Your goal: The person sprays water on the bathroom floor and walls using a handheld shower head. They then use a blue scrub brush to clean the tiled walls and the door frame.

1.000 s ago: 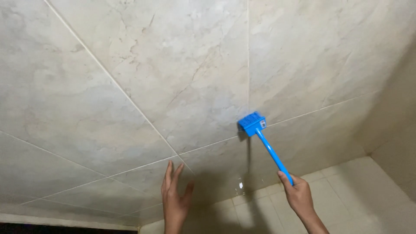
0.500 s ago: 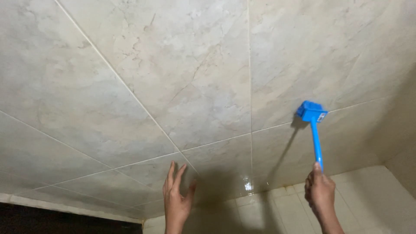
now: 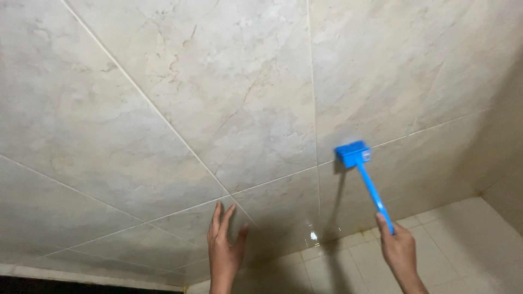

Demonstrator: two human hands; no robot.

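Note:
My right hand (image 3: 399, 251) grips the lower end of a blue long-handled scrub brush (image 3: 366, 177). Its blue head (image 3: 352, 153) presses against the beige marbled wall tiles (image 3: 229, 98), just right of a vertical grout line. My left hand (image 3: 223, 249) rests flat on the wall lower down, fingers spread and pointing up, holding nothing. The two hands are well apart, the brush head above and between them.
Large beige tiles with pale grout lines fill most of the view. Smaller square floor tiles (image 3: 463, 239) lie at the lower right, wet and shiny near the wall base (image 3: 313, 235). A side wall (image 3: 509, 136) closes the corner on the right.
The brush head swung right across the wall half a second ago, then came back left and lower. My left hand stayed flat on the tiles.

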